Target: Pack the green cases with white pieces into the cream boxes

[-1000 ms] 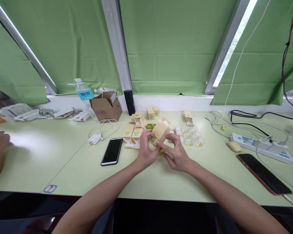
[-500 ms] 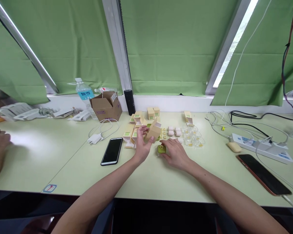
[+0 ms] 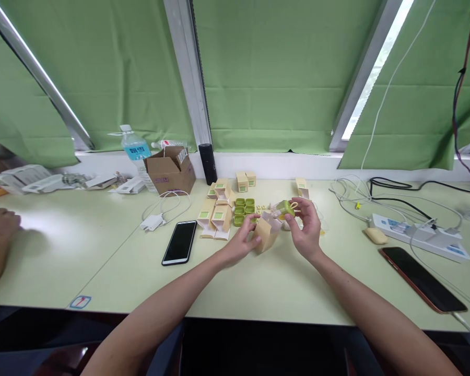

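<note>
My left hand (image 3: 239,244) grips a small tan cardboard box (image 3: 265,237), tilted with its open end toward the upper right. Between the fingertips of my right hand (image 3: 308,230) is a small green case with a loop (image 3: 285,207), held beside the box's open end; a clear part shows on its near side. Left of the box lie several green square pieces (image 3: 239,210) in rows, with small yellow loops (image 3: 260,209) beside them. Open tan boxes (image 3: 221,215) stand farther left. My right hand partly hides the clear pieces behind it.
A phone (image 3: 179,243) and a white charger (image 3: 152,222) lie to the left. Behind stand a brown carton (image 3: 170,175), a bottle (image 3: 135,149) and a black cylinder (image 3: 207,164). At right are a power strip (image 3: 415,237) and another phone (image 3: 423,279). Another person's hand (image 3: 0,224) rests far left.
My right hand has lifted the green case from the table, up and to the right. My left hand has brought the box right and down, turning its open end toward the case.
</note>
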Available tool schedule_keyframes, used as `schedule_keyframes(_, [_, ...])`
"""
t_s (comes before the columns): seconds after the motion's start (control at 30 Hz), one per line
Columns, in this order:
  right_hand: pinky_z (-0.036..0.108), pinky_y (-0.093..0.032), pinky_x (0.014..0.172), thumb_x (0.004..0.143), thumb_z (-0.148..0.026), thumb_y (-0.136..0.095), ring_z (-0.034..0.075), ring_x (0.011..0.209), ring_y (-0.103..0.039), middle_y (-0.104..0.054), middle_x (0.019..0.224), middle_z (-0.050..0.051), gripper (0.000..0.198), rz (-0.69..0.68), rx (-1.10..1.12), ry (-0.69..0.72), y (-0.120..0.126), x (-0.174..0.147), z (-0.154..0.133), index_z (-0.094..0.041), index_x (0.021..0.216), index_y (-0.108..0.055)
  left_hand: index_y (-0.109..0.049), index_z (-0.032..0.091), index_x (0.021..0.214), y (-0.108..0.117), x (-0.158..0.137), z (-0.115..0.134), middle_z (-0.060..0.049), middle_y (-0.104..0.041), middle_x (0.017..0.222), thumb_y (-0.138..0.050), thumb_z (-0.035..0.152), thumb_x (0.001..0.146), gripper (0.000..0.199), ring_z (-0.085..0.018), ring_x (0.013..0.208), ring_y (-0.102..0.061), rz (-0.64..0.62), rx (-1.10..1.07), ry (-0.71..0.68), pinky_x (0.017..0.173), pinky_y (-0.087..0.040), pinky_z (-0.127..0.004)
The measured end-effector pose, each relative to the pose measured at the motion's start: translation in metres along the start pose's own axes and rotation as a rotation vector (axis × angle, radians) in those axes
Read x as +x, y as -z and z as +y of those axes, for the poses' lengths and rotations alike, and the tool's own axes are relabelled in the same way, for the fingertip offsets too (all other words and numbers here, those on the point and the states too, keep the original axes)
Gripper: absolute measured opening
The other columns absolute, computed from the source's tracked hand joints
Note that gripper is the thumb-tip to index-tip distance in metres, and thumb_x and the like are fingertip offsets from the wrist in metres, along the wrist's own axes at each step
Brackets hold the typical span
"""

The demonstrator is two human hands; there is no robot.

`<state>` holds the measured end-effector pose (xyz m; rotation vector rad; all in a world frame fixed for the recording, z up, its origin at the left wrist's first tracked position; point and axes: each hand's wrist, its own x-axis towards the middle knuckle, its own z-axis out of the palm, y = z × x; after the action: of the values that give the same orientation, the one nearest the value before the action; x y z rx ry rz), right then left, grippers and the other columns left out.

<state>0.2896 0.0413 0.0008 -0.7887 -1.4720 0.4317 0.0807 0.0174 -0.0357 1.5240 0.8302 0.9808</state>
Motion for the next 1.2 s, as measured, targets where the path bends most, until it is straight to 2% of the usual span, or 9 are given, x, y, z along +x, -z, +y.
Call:
schedule_keyframes(0.07, [0.035, -0.054, 0.074, 0.09, -0.035, -0.068, 0.021, 0.095, -0.062, -0.064, 0.111, 0.007, 0.032, 0.008, 0.019, 0.01, -0.001, -0.002, -0.001, -0.026, 0.12, -0.057, -0.029, 0.031, 0.147, 0.0, -0.003, 0.001, -0.014, -0.056, 0.14, -0.063, 0.043, 0.095, 0.063, -0.03, 0.129, -0.055, -0.034, 0.037, 0.038, 0.103, -0.045, -0.046])
schedule_keyframes(0.13, [0.035, -0.054, 0.073, 0.091, -0.036, -0.067, 0.021, 0.092, -0.061, -0.063, 0.111, 0.007, 0.032, 0.02, 0.028, 0.025, -0.002, -0.003, -0.002, -0.026, 0.119, -0.057, -0.032, 0.031, 0.147, 0.0, -0.005, 0.002, -0.014, -0.053, 0.142, -0.064, 0.038, 0.093, 0.063, -0.033, 0.135, -0.049, 0.006, 0.124, 0.012, 0.108, -0.041, -0.05])
schedule_keyframes(0.27, [0.037, -0.057, 0.075, 0.092, -0.038, -0.065, 0.022, 0.092, -0.062, -0.062, 0.113, 0.009, 0.031, 0.017, 0.019, 0.03, -0.003, -0.007, -0.003, -0.027, 0.119, -0.054, -0.035, 0.027, 0.143, -0.003, -0.006, 0.0, -0.015, -0.046, 0.144, -0.068, 0.034, 0.088, 0.064, -0.034, 0.137, -0.044, 0.153, 0.343, -0.227, 0.116, -0.035, -0.056])
schedule_keyframes(0.37, [0.039, -0.06, 0.076, 0.093, -0.04, -0.063, 0.024, 0.096, -0.063, -0.061, 0.115, 0.01, 0.032, -0.013, 0.015, 0.027, -0.004, -0.01, -0.005, -0.028, 0.12, -0.052, -0.033, 0.025, 0.14, -0.006, -0.005, -0.004, -0.016, -0.046, 0.139, -0.072, 0.034, 0.086, 0.066, -0.032, 0.133, -0.047, 0.253, 0.534, -0.392, 0.115, -0.038, -0.055])
schedule_keyframes(0.5, [0.037, -0.06, 0.07, 0.093, -0.04, -0.064, 0.024, 0.096, -0.065, -0.061, 0.119, 0.011, 0.036, -0.042, 0.046, 0.049, -0.005, -0.014, -0.006, -0.028, 0.123, -0.049, -0.041, 0.024, 0.132, -0.009, -0.003, -0.006, -0.015, -0.05, 0.135, -0.063, 0.028, 0.094, 0.044, -0.03, 0.133, -0.049, 0.317, 0.721, -0.518, 0.109, -0.044, -0.052])
schedule_keyframes(0.63, [0.032, -0.057, 0.061, 0.093, -0.038, -0.065, 0.023, 0.095, -0.067, -0.06, 0.124, 0.012, 0.038, -0.096, 0.093, 0.082, -0.005, -0.018, -0.004, -0.028, 0.125, -0.048, -0.054, 0.026, 0.123, -0.008, -0.003, -0.001, -0.013, -0.058, 0.128, -0.054, 0.021, 0.097, 0.027, -0.029, 0.124, -0.057, 0.288, 0.773, -0.462, 0.102, -0.048, -0.049])
schedule_keyframes(0.87, [0.029, -0.054, 0.057, 0.097, -0.036, -0.058, 0.019, 0.087, -0.068, -0.059, 0.127, 0.013, 0.031, -0.346, 0.074, 0.123, -0.011, -0.026, 0.007, -0.027, 0.122, -0.043, -0.052, 0.025, 0.135, -0.008, -0.003, 0.002, -0.012, -0.064, 0.127, -0.055, 0.016, 0.093, 0.043, -0.029, 0.118, -0.061, 0.263, 0.667, -0.463, 0.1, -0.051, -0.048])
schedule_keyframes(1.03, [0.03, -0.051, 0.053, 0.093, -0.035, -0.062, 0.02, 0.08, -0.068, -0.064, 0.124, 0.012, 0.035, -0.396, -0.057, 0.141, -0.006, -0.021, 0.012, -0.026, 0.122, -0.044, -0.048, 0.026, 0.142, -0.008, -0.004, -0.002, -0.012, -0.061, 0.137, -0.053, 0.013, 0.09, 0.054, -0.03, 0.127, -0.058, 0.311, 0.579, -0.433, 0.108, -0.047, -0.051])
schedule_keyframes(1.2, [0.034, -0.05, 0.059, 0.089, -0.031, -0.065, 0.021, 0.077, -0.065, -0.071, 0.109, 0.008, 0.033, -0.487, -0.284, 0.264, 0.0, -0.015, 0.013, -0.026, 0.119, -0.052, -0.047, 0.026, 0.145, -0.008, -0.003, -0.004, -0.011, -0.06, 0.139, -0.053, 0.011, 0.087, 0.06, -0.029, 0.126, -0.058, 0.32, 0.539, -0.39, 0.109, -0.047, -0.052])
